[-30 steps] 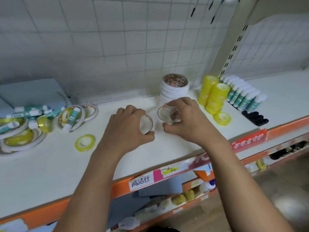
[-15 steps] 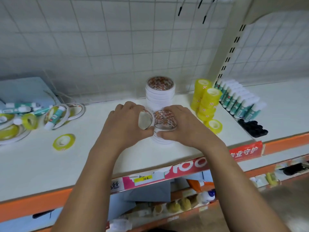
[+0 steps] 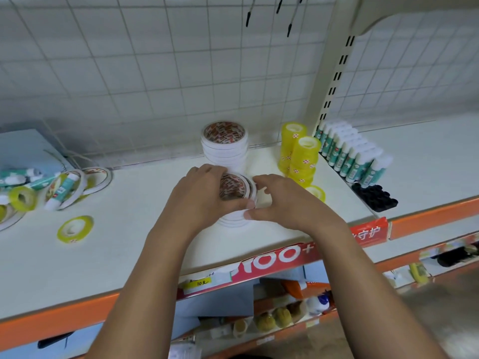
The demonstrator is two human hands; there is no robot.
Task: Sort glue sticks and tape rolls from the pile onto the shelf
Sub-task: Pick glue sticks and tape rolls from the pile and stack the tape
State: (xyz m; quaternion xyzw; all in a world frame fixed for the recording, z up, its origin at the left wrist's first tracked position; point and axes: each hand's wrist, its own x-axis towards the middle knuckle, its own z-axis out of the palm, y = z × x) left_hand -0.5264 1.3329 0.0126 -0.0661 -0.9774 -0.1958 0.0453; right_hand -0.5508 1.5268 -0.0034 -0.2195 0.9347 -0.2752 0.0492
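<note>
Since one second ago: the two white tape rolls, then held apart, one in each hand above the shelf (image 3: 129, 242), have been brought together and lowered onto the short front stack (image 3: 233, 221). The camera has also dipped and moved closer.

Left grip (image 3: 199, 195): fingers and thumb curled round the top roll (image 3: 234, 189), which sits tilted, its printed red-brown face turned up and toward the viewer, not yet flat. A second white rim shows just at its right edge, so two rolls probably lie together here.

Right grip (image 3: 282, 200): half curled, thumb against the side of the front stack, fingertips just beside the top roll's right rim. Cannot tell whether it clamps anything or only steadies.

Judgement: this is the seating step. The rolls have arrived at their place; what remains is to level them and let go.

Materials and shapes:
- White rolls: thin flat rings, smooth matte sides, printed core. They stack neatly; a taller stack (image 3: 225, 143) stands just behind both grips.
- Yellow rolls (image 3: 302, 156): glossy, translucent, narrower and taller, in two columns near the right grip's far side.
- Glue sticks (image 3: 355, 156): upright cylinders, white caps, teal labels, in rows well right of the right grip.
- Pile (image 3: 59, 187): well left of the left grip, a tangle of white rings, yellow rolls and glue sticks; one loose yellow roll (image 3: 75, 228) lies between it and the left grip.

Much sorting is left.
</note>
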